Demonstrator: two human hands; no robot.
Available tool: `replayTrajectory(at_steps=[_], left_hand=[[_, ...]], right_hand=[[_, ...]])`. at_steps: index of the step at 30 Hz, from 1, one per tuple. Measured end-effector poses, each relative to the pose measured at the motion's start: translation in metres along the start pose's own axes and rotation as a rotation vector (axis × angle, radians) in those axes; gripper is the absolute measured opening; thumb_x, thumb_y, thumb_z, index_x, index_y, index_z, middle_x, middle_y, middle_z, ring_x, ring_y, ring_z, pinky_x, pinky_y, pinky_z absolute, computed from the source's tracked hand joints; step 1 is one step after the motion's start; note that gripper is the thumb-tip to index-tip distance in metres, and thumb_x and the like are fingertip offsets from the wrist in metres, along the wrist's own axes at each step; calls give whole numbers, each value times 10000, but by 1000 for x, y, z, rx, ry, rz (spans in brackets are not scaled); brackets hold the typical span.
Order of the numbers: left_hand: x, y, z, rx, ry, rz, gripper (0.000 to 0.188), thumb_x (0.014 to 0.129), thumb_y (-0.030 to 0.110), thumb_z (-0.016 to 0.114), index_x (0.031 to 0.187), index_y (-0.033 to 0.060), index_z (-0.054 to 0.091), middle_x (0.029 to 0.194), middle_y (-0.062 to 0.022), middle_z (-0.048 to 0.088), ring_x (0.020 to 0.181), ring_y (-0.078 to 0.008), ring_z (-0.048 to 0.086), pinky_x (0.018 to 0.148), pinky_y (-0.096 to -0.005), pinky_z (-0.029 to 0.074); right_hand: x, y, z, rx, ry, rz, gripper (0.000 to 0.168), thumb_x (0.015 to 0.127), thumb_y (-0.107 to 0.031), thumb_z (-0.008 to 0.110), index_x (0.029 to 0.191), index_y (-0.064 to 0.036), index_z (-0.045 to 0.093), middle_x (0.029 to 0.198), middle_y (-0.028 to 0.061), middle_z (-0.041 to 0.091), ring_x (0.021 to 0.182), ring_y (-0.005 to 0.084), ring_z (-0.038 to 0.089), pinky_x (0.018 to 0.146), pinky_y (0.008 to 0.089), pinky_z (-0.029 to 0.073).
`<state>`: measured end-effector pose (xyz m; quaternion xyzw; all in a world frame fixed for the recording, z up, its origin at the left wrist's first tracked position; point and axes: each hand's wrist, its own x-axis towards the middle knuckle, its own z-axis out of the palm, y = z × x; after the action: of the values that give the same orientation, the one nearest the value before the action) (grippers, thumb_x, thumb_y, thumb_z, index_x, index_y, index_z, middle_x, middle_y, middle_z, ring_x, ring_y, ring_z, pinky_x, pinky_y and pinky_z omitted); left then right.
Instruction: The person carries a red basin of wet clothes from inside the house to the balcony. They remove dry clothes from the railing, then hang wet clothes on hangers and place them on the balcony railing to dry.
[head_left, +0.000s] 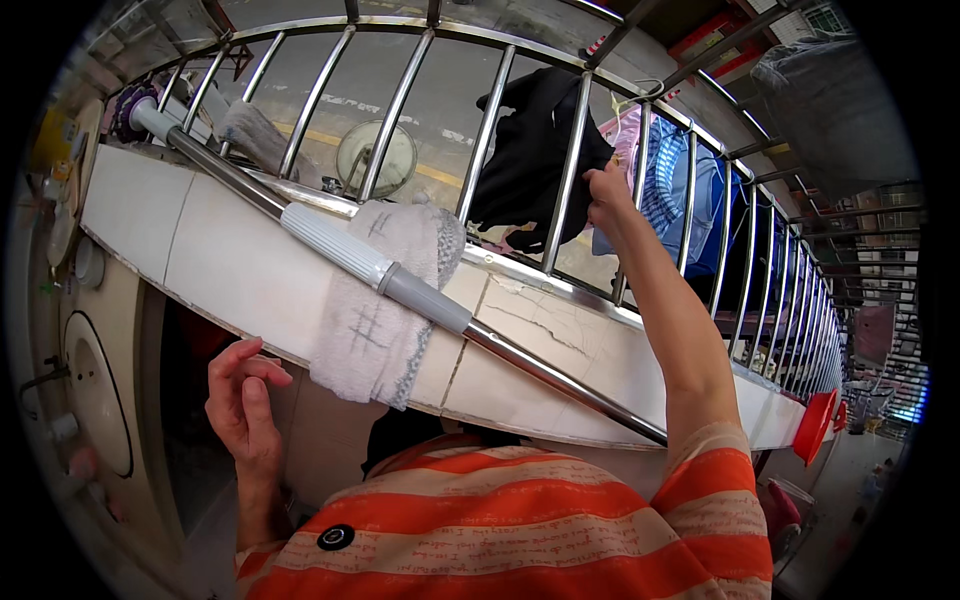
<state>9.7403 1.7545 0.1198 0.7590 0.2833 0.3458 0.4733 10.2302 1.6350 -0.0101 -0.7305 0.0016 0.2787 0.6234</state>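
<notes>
My right hand (609, 196) reaches to the metal railing, its fingers closed on the right edge of a black garment (529, 154). That garment hangs beyond the bars, its lower edge uneven. Close by hang a pink garment (628, 135) and a blue checked one (661, 176). My left hand (247, 397) is raised in front of the ledge, fingers loosely bent and apart, holding nothing. A pale towel (375, 349) with grey marks lies over the tiled ledge to the right of it. Across the towel rests a telescopic pole (337, 244) with a ribbed grey grip.
The stainless steel railing (405, 112) runs along the outer side of the tiled ledge (225, 232). A grey cloth (259, 131) hangs at the bars on the left. A washbasin (97, 394) stands left, and a red basin (816, 427) sits at the ledge's right end.
</notes>
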Motion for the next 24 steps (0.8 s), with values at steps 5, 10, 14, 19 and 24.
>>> replayTrajectory(at_steps=[5, 10, 14, 19, 24], left_hand=[[34, 24, 58, -496, -414, -105, 453, 976, 331, 487, 1209, -57, 502, 914, -100, 610, 871, -157, 619, 837, -304, 486], [55, 24, 104, -650, -767, -168, 382, 965, 215, 527, 1275, -8, 503, 967, -77, 632, 945, -127, 587, 902, -284, 446], [56, 13, 108, -530, -847, -107, 351, 966, 194, 520, 1271, 21, 514, 961, -59, 643, 884, -108, 575, 858, -270, 452], [48, 3, 94, -501, -848, -256, 357, 978, 218, 498, 1262, 2, 511, 963, -63, 640, 872, -91, 556, 811, -239, 435], [47, 10, 90, -458, -848, -262, 397, 986, 256, 476, 1262, -28, 499, 982, -85, 640, 950, -116, 570, 899, -268, 431]], right_hand=[[-80, -47, -7, 99, -123, 56, 345, 860, 53, 464, 1197, -16, 494, 1135, 146, 602, 981, 251, 622, 891, 394, 529], [-69, -39, -13, 80, -110, 7, 363, 854, 69, 448, 1216, 47, 449, 1132, 162, 575, 999, 243, 581, 896, 328, 497], [-74, -33, -5, 51, -79, -67, 339, 836, 58, 458, 1173, 59, 491, 1103, 154, 583, 1022, 219, 553, 879, 318, 472], [-73, -23, -8, 74, -140, -104, 328, 833, 56, 451, 1157, 44, 502, 1059, 148, 580, 958, 213, 561, 836, 320, 481], [-60, -29, -2, -50, -63, -61, 361, 853, 56, 431, 1210, 28, 478, 1138, 167, 588, 998, 249, 603, 883, 346, 521]])
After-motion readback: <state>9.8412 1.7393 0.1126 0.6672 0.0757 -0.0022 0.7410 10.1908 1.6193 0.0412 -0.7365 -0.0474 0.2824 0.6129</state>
